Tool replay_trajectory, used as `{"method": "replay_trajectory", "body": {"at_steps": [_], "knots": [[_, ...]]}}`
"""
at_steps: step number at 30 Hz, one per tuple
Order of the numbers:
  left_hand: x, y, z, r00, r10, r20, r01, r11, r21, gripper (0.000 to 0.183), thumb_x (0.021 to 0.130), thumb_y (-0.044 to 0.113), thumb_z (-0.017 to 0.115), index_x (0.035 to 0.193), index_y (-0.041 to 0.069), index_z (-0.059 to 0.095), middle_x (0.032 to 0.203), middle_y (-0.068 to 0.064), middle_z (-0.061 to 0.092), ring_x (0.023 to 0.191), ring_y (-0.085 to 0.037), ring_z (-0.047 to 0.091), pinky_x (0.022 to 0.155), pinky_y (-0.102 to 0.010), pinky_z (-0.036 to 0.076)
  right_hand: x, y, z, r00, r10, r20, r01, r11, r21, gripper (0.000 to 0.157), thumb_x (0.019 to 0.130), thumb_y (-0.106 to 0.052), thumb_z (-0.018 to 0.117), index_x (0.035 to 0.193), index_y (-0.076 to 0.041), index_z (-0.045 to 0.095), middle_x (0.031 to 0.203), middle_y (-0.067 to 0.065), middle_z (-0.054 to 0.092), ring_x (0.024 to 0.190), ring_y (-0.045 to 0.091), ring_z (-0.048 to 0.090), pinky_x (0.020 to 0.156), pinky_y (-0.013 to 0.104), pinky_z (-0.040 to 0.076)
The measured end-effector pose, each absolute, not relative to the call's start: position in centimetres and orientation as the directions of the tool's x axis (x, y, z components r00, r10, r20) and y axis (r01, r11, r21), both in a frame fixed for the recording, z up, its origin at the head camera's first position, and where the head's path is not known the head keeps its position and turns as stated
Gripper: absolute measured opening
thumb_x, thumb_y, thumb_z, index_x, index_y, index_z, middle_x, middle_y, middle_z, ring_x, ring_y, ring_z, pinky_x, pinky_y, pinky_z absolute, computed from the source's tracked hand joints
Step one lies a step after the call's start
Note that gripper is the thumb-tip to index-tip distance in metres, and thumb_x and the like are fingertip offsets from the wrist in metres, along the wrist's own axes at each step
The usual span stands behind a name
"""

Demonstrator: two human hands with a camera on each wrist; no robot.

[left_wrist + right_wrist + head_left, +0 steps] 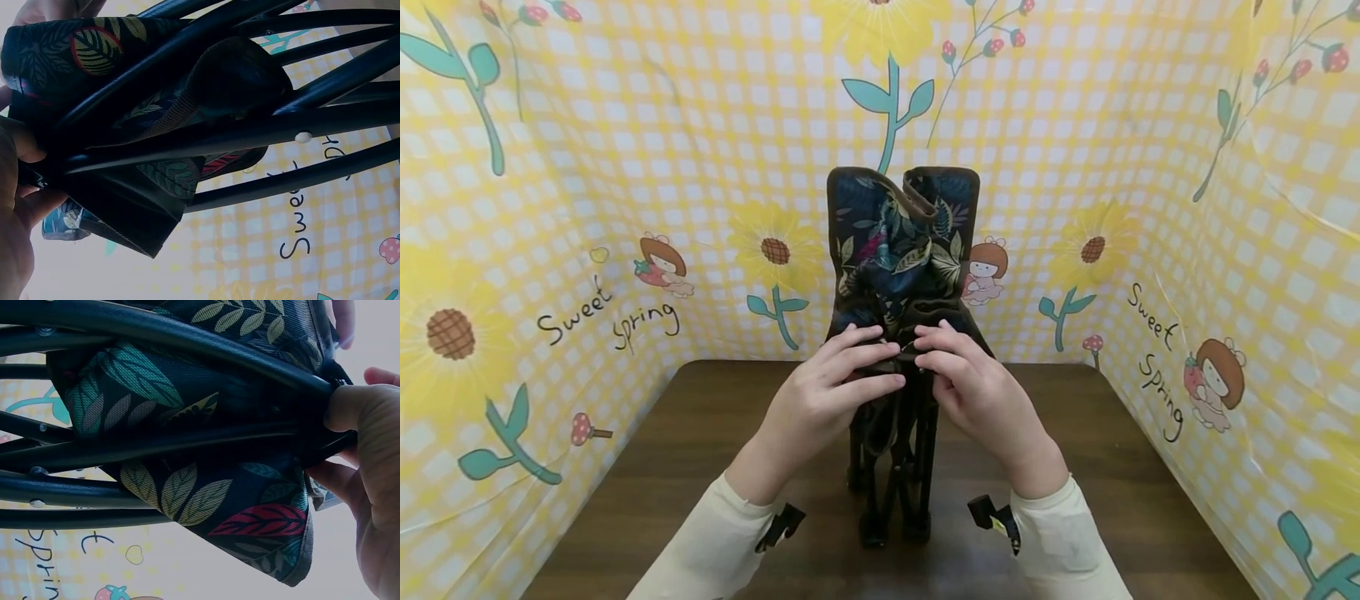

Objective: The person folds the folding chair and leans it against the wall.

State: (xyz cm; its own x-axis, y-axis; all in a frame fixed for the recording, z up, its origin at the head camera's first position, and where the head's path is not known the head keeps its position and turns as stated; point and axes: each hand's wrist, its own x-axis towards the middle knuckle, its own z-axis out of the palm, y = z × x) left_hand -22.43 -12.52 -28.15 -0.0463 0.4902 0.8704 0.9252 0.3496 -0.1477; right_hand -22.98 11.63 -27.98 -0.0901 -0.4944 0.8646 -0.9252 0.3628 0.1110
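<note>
A folding chair (898, 250) with dark leaf-print fabric and black tube legs stands upright and mostly folded in the head view. Its backrest rises at the far side, the cloth creased down the middle. My left hand (827, 392) holds the near left part of the seat. In the left wrist view its thumb and fingers pinch around the tube ends beside the fabric (169, 178). Opposite it, my right hand (981, 396) grips the near right part; the right wrist view shows thumb and fingers (347, 409) around the frame. Both hands are close together, fingertips pointing inward.
The chair's feet rest on a brown wooden table (737, 433). Yellow checked sheeting (1037, 150) with printed flowers encloses the back and both sides. Small black devices (781, 527) sit at the cuffs of the pale sleeves (1067, 533).
</note>
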Motion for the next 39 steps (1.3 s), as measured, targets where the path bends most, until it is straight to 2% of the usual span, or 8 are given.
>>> {"method": "replay_trajectory", "body": {"at_steps": [11,22,27,30,33,39], "knots": [[-21.9,-12.5,-28.0,-0.053,0.476,0.878,0.926,0.352,-0.135,0.029,0.106,0.004,0.052,0.123,0.012,0.074,0.128,-0.013,0.07,0.123,-0.039,0.064,0.105,-0.059,0.05,-22.4,11.7,-27.6,-0.088,-0.478,0.874,-0.928,0.359,0.103,0.026,0.097,0.005,0.046,0.117,0.001,0.062,0.118,0.015,0.067,0.118,0.035,0.066,0.106,0.054,0.051],[-21.7,-12.5,-28.0,-0.046,0.473,0.88,0.92,0.363,-0.147,0.031,0.101,0.001,0.055,0.123,0.013,0.074,0.129,-0.015,0.068,0.124,-0.037,0.063,0.105,-0.057,0.05,-22.0,12.1,-27.9,-0.127,-0.457,0.881,-0.919,0.388,0.069,0.031,0.091,0.005,0.049,0.118,0.0,0.064,0.121,0.014,0.067,0.122,0.036,0.064,0.11,0.051,0.048],[-21.5,-12.5,-28.0,-0.042,0.451,0.892,0.921,0.364,-0.141,0.034,0.097,-0.002,0.054,0.123,0.01,0.073,0.129,-0.016,0.068,0.122,-0.039,0.063,0.107,-0.051,0.051,-21.9,12.4,-28.0,-0.152,-0.448,0.881,-0.915,0.402,0.047,0.037,0.087,0.006,0.052,0.121,-0.001,0.064,0.126,0.017,0.064,0.125,0.037,0.061,0.115,0.043,0.044],[-21.4,-12.6,-28.0,-0.052,0.434,0.899,0.921,0.369,-0.125,0.036,0.095,-0.002,0.054,0.124,0.009,0.072,0.129,-0.016,0.067,0.122,-0.04,0.063,0.108,-0.046,0.051,-21.8,12.5,-28.1,-0.169,-0.444,0.88,-0.912,0.41,0.031,0.04,0.085,0.006,0.054,0.123,-0.002,0.063,0.129,0.018,0.063,0.127,0.038,0.059,0.117,0.042,0.042],[-21.3,-12.7,-28.0,-0.064,0.423,0.904,0.918,0.379,-0.112,0.036,0.096,-0.001,0.054,0.125,0.009,0.072,0.129,-0.016,0.067,0.121,-0.04,0.063,0.108,-0.044,0.051,-21.8,12.6,-28.3,-0.181,-0.44,0.88,-0.908,0.417,0.022,0.041,0.084,0.006,0.055,0.123,-0.003,0.063,0.13,0.019,0.062,0.128,0.04,0.058,0.117,0.044,0.041],[-20.9,-13.2,-28.1,-0.085,0.397,0.914,0.912,0.4,-0.089,0.03,0.1,0.005,0.056,0.126,0.006,0.07,0.13,-0.019,0.066,0.122,-0.041,0.062,0.11,-0.042,0.049,-21.7,13.1,-28.6,-0.196,-0.419,0.886,-0.889,0.458,0.02,0.039,0.086,0.003,0.057,0.124,-0.003,0.062,0.133,0.021,0.059,0.13,0.04,0.057,0.117,0.039,0.041]]}}
